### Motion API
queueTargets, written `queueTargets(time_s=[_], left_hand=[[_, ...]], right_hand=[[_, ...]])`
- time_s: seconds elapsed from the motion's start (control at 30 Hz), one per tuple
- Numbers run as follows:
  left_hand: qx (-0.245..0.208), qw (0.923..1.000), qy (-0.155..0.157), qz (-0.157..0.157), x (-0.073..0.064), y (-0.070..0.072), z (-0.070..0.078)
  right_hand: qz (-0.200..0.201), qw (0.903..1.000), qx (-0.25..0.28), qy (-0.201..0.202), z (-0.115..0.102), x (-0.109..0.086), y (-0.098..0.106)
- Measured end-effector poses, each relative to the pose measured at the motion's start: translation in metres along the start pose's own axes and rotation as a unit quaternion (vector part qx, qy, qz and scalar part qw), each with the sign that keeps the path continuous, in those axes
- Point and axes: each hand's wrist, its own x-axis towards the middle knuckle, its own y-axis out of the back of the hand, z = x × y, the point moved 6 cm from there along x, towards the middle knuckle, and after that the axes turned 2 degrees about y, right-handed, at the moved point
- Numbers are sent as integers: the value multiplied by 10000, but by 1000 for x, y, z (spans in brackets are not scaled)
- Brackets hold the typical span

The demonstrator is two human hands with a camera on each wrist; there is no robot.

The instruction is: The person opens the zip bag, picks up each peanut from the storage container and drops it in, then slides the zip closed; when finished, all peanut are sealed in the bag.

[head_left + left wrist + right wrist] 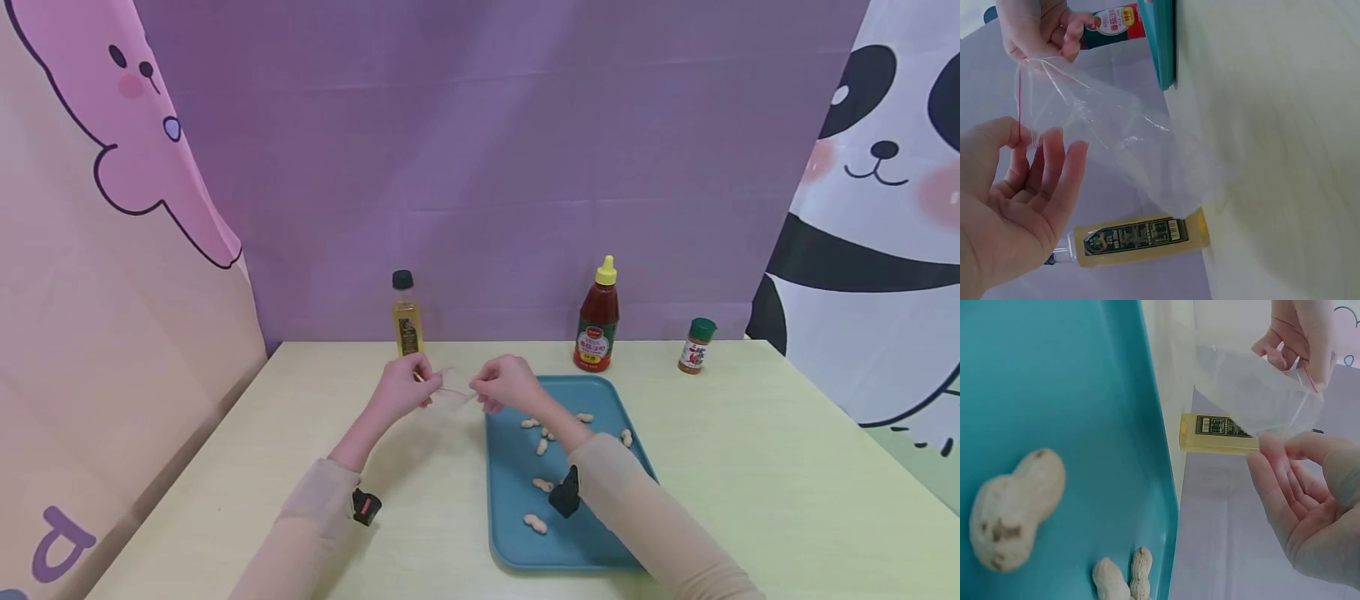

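A clear zip-lock bag with a red line along its mouth hangs between my two hands. My left hand pinches one side of the mouth between thumb and fingers. At the opposite side, my right hand pinches the rim by its fingertips. In the right wrist view the mouth stands spread apart, and no contents show through the film. Just right of the bag lies a blue tray with several peanuts in their shells scattered over it. My right forearm passes above the tray and hides part of it.
Behind my left hand stands an oil bottle with a dark cap. A red sauce bottle with a yellow tip is beyond the tray. Farther right on the table is a small green-capped spice jar.
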Motion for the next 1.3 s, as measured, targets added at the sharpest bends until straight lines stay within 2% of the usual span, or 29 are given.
queueTargets(time_s=[0.17,0.3,0.57,0.77,0.87,1.07,1.3], left_hand=[[756,9963,-366,176,-2,8,6],[851,9954,-423,138,-2,11,8],[485,9935,-956,-382,-5,1,11],[392,9900,-916,-1003,-8,-14,2],[471,9868,-1007,-1180,-8,-20,-1],[417,9865,-1146,-1096,-9,-23,-5],[384,9881,-1202,-879,-9,-22,-9]], right_hand=[[-19,10000,65,-44,1,0,1],[-19,9999,95,-107,0,-1,2],[-37,9996,222,-142,-6,0,0],[-97,9997,212,-85,-9,2,-1],[-166,9995,286,-9,-10,4,-2],[-386,9980,490,24,-10,3,-4],[-259,9988,400,-138,-6,0,-2]])
